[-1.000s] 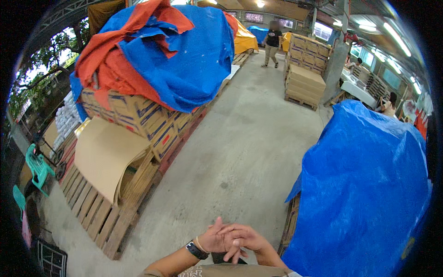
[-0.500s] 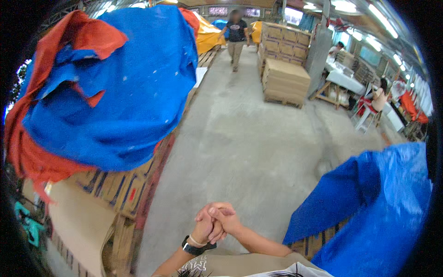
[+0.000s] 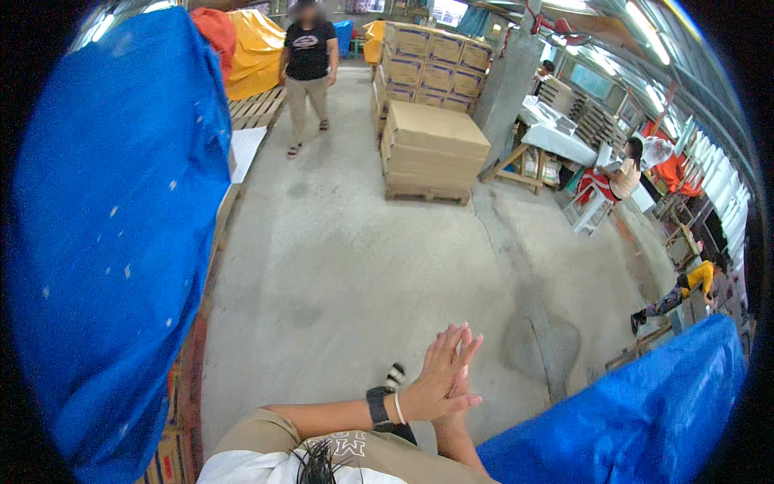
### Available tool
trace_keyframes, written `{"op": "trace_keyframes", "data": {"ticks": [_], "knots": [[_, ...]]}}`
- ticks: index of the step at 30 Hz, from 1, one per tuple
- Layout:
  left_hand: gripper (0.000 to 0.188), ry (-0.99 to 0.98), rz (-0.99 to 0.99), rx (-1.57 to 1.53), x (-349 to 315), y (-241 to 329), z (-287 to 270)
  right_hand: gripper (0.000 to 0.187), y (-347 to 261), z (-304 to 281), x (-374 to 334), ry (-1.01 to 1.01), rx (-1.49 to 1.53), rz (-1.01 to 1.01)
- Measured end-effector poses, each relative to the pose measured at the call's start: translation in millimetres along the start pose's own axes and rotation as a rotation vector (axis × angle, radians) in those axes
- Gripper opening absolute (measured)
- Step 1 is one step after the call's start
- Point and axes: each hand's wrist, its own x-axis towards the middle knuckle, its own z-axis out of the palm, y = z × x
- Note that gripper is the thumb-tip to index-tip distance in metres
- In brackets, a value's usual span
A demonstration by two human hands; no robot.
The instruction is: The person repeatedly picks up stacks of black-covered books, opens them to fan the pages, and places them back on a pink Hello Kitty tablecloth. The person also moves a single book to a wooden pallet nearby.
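My left hand (image 3: 427, 390) wears a dark wristwatch (image 3: 378, 407) and a pale band (image 3: 398, 408) at the wrist. It lies against my right hand (image 3: 462, 383), palm to palm, in front of my body. The fingers of both hands are stretched out and point away from me. Much of the right hand is hidden behind the left. I see nothing held in either one. Just beyond the watch, a small black-and-white striped thing (image 3: 395, 375) shows; its kind is unclear.
Blue tarps cover stacks at left (image 3: 121, 226) and lower right (image 3: 629, 419). Ahead, brown cardboard (image 3: 435, 145) sits on a pallet before stacked cartons (image 3: 439, 60) and a pillar (image 3: 508, 89). A person (image 3: 310, 64) walks at far left; others sit (image 3: 621, 177) or bend (image 3: 685, 290) at right.
My clasped hands have opened out, fingers now straight, and moved right in the picture. The view has swung right. The walking person is nearer, and a bending person shows at right.
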Motion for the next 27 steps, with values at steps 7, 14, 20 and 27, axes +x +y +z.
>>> {"op": "trace_keyframes", "data": {"ticks": [7, 14, 20, 27], "knots": [[0.087, -0.125, 0.114, -0.099, 212, -151, -73, 0.094, 84, -36, 299, -0.019, 0.09, 0.24], [0.089, 0.089, -0.158, -0.136, 356, -367, -241, 0.104, 266, 43, 500, -0.549, 0.197, 0.352], [0.083, -0.262, -0.045, -0.318, 487, -517, -344, 0.116, 367, 49, 727, -0.859, 0.314, 0.573], [0.086, -0.293, 0.056, 0.07, 681, -654, -463, 0.107, 476, 75, 975, -0.597, 0.242, 0.346]]}}
